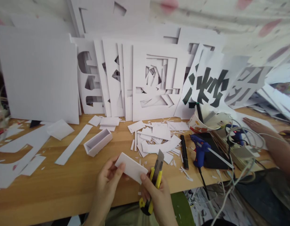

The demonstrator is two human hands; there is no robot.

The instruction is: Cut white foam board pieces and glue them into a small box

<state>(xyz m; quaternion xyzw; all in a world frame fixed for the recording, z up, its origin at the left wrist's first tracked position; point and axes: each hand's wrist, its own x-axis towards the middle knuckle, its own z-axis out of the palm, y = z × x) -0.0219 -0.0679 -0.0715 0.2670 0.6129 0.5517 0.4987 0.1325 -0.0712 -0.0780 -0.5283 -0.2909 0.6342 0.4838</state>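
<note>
My left hand (111, 174) pinches the left end of a small rectangular white foam board piece (131, 167) between thumb and fingers. At the piece's other end, the thumb of my right hand (156, 191) presses on its corner. That same hand grips a yellow and black utility knife (156, 175), its blade out and pointing up and away. Just beyond my left hand lies a narrow open white foam board box (97, 142). A pile of white offcuts (159, 135) covers the table ahead of the knife.
On the right are a black marker (184, 152), a blue glue gun (199, 149) with a glue stick, a paper bucket (198, 122) and tangled cables. Cut-out foam boards (156, 110) lean along the back. Another person's hand (255, 125) rests on a white sheet at far right.
</note>
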